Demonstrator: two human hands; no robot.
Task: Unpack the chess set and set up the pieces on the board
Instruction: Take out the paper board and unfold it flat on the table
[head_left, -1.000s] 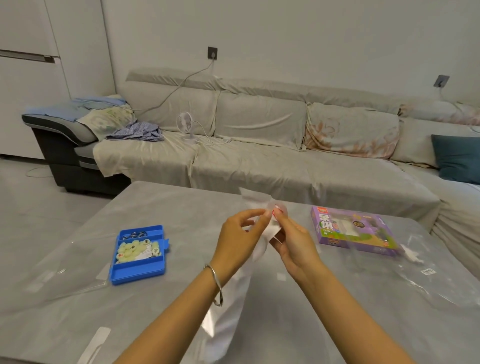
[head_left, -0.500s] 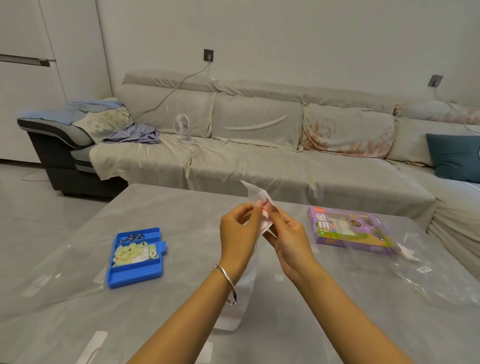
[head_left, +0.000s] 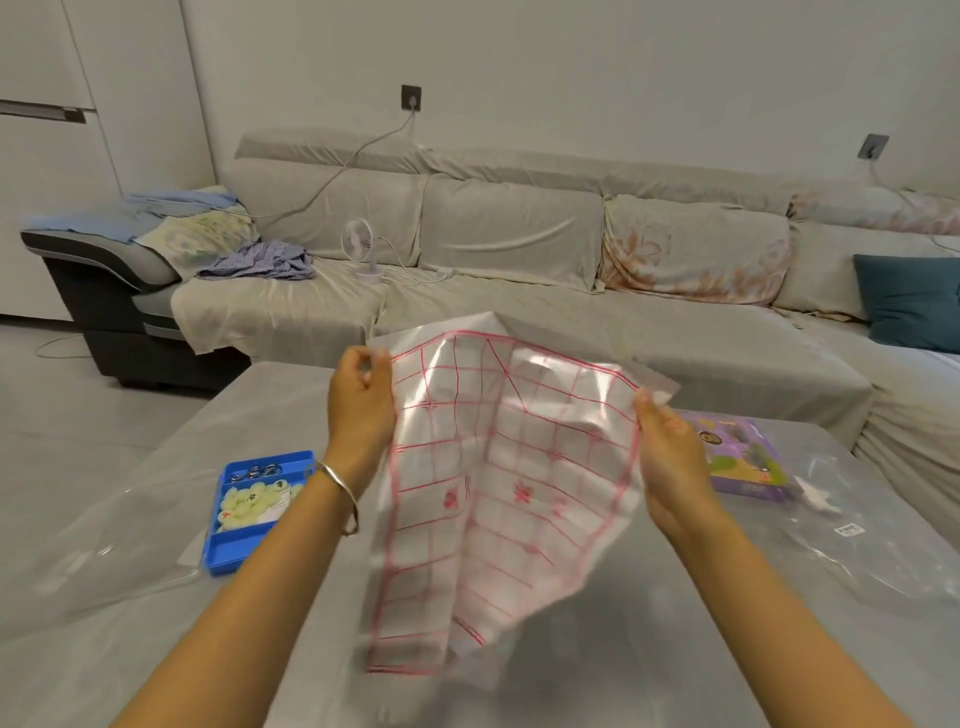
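A thin plastic board sheet with a red printed grid hangs unfolded in the air above the grey table, still creased and sagging toward the surface. My left hand pinches its upper left corner. My right hand pinches its right edge. To the left on the table lies a blue tray with several pale round chess pieces and a few dark ones at its far end. The purple set box lies to the right, partly hidden behind my right hand.
Clear plastic wrapping lies on the table at the right, and another clear sheet at the left. A covered sofa with a small white fan, clothes and cushions stands behind the table.
The sheet was a small folded packet between both hands near the middle. My hands have moved apart and it now hangs spread out with its red grid showing.
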